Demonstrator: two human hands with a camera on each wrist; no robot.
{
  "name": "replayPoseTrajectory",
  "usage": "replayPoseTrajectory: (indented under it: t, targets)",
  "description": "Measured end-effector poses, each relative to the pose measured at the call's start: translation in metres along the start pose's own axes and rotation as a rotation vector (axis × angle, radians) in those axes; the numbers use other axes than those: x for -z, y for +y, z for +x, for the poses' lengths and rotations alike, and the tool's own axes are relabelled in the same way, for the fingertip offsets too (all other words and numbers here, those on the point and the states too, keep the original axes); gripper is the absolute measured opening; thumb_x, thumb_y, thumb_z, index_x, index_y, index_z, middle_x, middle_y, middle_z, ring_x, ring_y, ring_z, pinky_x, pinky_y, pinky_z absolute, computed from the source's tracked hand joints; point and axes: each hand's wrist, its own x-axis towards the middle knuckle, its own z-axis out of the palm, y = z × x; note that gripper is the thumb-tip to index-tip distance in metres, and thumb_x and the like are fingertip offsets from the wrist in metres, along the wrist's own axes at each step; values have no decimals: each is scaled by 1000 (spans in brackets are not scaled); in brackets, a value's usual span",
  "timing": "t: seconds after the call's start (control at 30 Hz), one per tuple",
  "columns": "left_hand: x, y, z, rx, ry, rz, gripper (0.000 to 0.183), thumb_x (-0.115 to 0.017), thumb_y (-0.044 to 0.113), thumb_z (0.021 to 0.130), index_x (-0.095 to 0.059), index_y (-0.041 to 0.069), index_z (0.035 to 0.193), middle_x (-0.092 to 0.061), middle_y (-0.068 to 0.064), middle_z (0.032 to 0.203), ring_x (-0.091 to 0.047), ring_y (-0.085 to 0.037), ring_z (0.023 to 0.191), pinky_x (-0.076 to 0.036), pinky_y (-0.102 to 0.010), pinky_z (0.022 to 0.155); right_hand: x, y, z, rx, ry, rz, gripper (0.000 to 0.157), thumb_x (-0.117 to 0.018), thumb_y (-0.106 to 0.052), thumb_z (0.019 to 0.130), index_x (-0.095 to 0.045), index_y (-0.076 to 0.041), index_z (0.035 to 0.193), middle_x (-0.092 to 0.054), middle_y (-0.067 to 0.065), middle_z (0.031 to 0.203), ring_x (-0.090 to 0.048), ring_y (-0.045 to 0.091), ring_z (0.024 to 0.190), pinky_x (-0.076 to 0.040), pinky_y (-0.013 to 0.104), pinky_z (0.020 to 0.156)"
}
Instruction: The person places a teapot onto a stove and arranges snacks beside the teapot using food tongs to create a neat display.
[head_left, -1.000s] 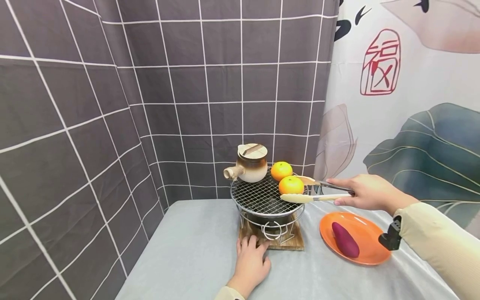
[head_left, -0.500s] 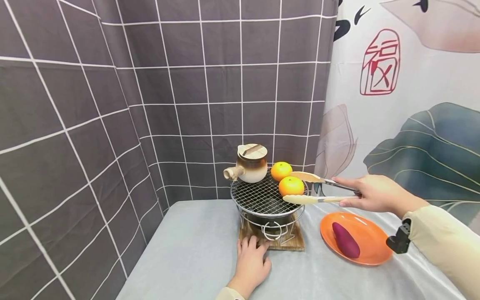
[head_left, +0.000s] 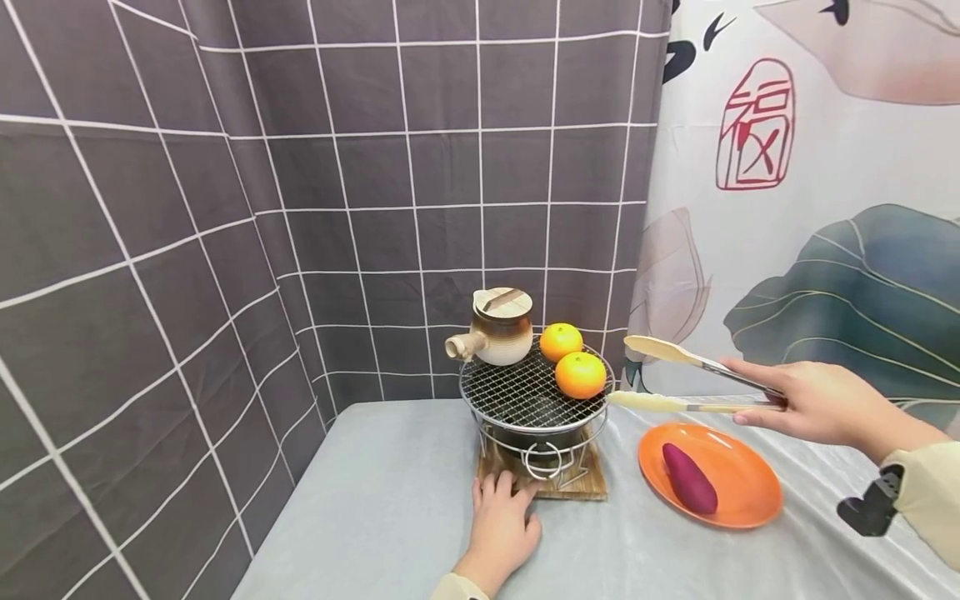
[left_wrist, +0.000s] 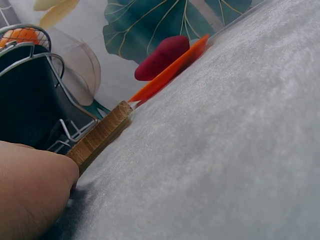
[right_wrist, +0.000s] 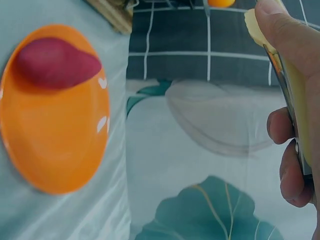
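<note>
My right hand (head_left: 832, 400) grips a pair of tongs (head_left: 660, 350) to the right of the round grill. The tongs' pale tips are spread apart with nothing between them. Two oranges rest on the wire mesh (head_left: 510, 396): a rear orange (head_left: 560, 341) and a front orange (head_left: 581, 376), just left of the tongs' tips. My left hand (head_left: 501, 527) rests with loosely bent fingers at the front edge of the wooden board (head_left: 595, 477) beneath the grill. In the left wrist view, the fingertips are out of sight. Curled fingers (right_wrist: 292, 175) hold the tongs in the right wrist view.
A small clay pot (head_left: 506, 340) with a side handle and lid stands at the mesh's back left. On the table's right, an orange plate (head_left: 753, 492) bears a purple sweet potato (head_left: 688, 478). A grey gridded curtain (head_left: 375, 242) hangs behind the table.
The tongs' tips were on either side of the front orange; they have drawn away rightward, clear of the grill, with my right hand. Both oranges stay on the mesh. My left hand stays put.
</note>
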Motion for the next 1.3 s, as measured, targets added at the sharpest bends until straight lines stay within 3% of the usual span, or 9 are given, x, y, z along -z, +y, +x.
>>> replayPoseTrajectory:
  t: [0.27,0.43,0.63,0.9,1.17,1.3]
  targets:
    - [2,-1,0,6,-11,-6,39,-64,26,70,-66,29,109,-48,-4,102,-44,-30,103,-28,-63,90,-4,14,-36,-85,-49,-9,73,-67,-57,70,-47,-29,134,-32,-22,54,-31,-3,50,-26,24,44]
    - [2,0,0,10,-21,-9,39,-63,26,70,-66,29,109,-48,-4,103,-44,-30,104,-27,-63,90,-10,20,-57,-94,-45,-3,71,-70,-53,69,-50,-27,132,-31,-23,55,-30,-4,50,-25,23,44]
    - [3,0,0,9,-15,-6,38,-64,26,70,-66,29,108,-48,-4,103,-44,-30,104,-28,-63,90,-20,22,-76,-94,-102,22,67,-69,-51,72,-52,-22,129,-29,-21,54,-27,-3,48,-24,22,44]
    - [1,0,-2,0,2,-9,39,-64,26,69,-67,28,108,-48,-4,102,-44,-30,103,-28,-63,89,-34,18,-98,-151,-229,25,64,-63,-58,74,-54,-24,128,-31,-18,56,-31,-3,51,-27,22,46]
    - [1,0,-1,2,2,-7,38,-64,26,69,-67,28,107,-48,-5,103,-44,-30,103,-28,-63,89,-50,16,-113,-93,-253,59,59,-63,-55,76,-57,-22,124,-31,-21,57,-33,-5,55,-28,23,45]
    - [0,0,-1,7,-10,-8,39,-63,27,70,-67,29,108,-48,-4,103,-44,-30,104,-27,-63,90,-54,15,-116,-108,-329,66,58,-59,-57,78,-57,-22,124,-32,-20,58,-34,-5,57,-28,23,46]
